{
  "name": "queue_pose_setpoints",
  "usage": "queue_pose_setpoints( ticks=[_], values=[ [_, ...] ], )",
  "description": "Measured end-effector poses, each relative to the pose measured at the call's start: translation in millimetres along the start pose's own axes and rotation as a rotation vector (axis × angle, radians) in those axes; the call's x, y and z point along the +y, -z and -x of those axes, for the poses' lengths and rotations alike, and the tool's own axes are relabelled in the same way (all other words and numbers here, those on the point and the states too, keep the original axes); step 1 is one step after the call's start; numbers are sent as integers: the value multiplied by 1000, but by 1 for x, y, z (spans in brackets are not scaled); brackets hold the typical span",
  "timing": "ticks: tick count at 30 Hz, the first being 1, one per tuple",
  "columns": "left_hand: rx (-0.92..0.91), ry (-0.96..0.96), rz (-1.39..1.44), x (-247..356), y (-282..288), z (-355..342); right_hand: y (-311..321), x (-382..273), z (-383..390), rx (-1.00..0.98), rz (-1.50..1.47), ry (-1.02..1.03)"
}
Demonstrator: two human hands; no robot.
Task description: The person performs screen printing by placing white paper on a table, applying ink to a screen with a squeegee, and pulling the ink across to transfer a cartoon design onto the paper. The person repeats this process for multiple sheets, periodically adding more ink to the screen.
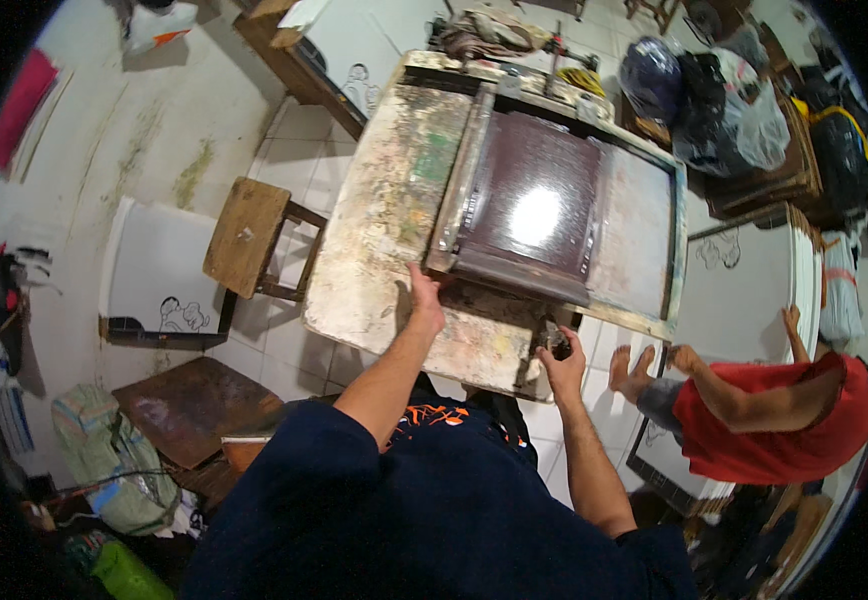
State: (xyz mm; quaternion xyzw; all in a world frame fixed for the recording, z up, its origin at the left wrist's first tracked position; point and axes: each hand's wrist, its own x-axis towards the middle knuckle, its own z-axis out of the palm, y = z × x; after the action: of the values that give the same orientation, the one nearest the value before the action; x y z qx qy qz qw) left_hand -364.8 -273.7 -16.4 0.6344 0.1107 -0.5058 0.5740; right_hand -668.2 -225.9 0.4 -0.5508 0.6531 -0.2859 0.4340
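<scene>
One frame (pixel 463 182) is sitting over the table (pixel 369 215), its near-left corner being grasped by the left hand (pixel 428 303), apparently for steadiness; the right hand (pixel 567 369) is clutching a dark object (pixel 555 343).

No word, number or brand could be read anywhere! Closest to it was the dark panel (pixel 539 190), where a short run of tiny dark marks (pixel 471 212) ran along the left edge, far too small to make out. Down on the navy shirt (pixel 334 500), a bright orange-and-white print (pixel 434 415) flashed up, but no letters could be told in it. Up top, the white bag (pixel 152 25) showed an orange patch (pixel 171 37), and that gave nothing legible either! Over on the left, the white sheet (pixel 159 250) carried a black outline drawing (pixel 184 315), a picture rather than lettering.
</scene>
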Motion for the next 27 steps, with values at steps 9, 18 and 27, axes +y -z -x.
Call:
queue_pose_setpoints(
  ticks=[9, 18, 27],
  values=[
    [-331, 111, 58, -29, 11, -44, -90, 50, -89, 543, -135, 4],
    [-876, -213, -465, 51, 219, -66, -145, -67, 13, 648, 595, 369],
    [308, -326, -133, 246, 541, -133, -438, -245, 13, -84, 365, 792]
  ],
)
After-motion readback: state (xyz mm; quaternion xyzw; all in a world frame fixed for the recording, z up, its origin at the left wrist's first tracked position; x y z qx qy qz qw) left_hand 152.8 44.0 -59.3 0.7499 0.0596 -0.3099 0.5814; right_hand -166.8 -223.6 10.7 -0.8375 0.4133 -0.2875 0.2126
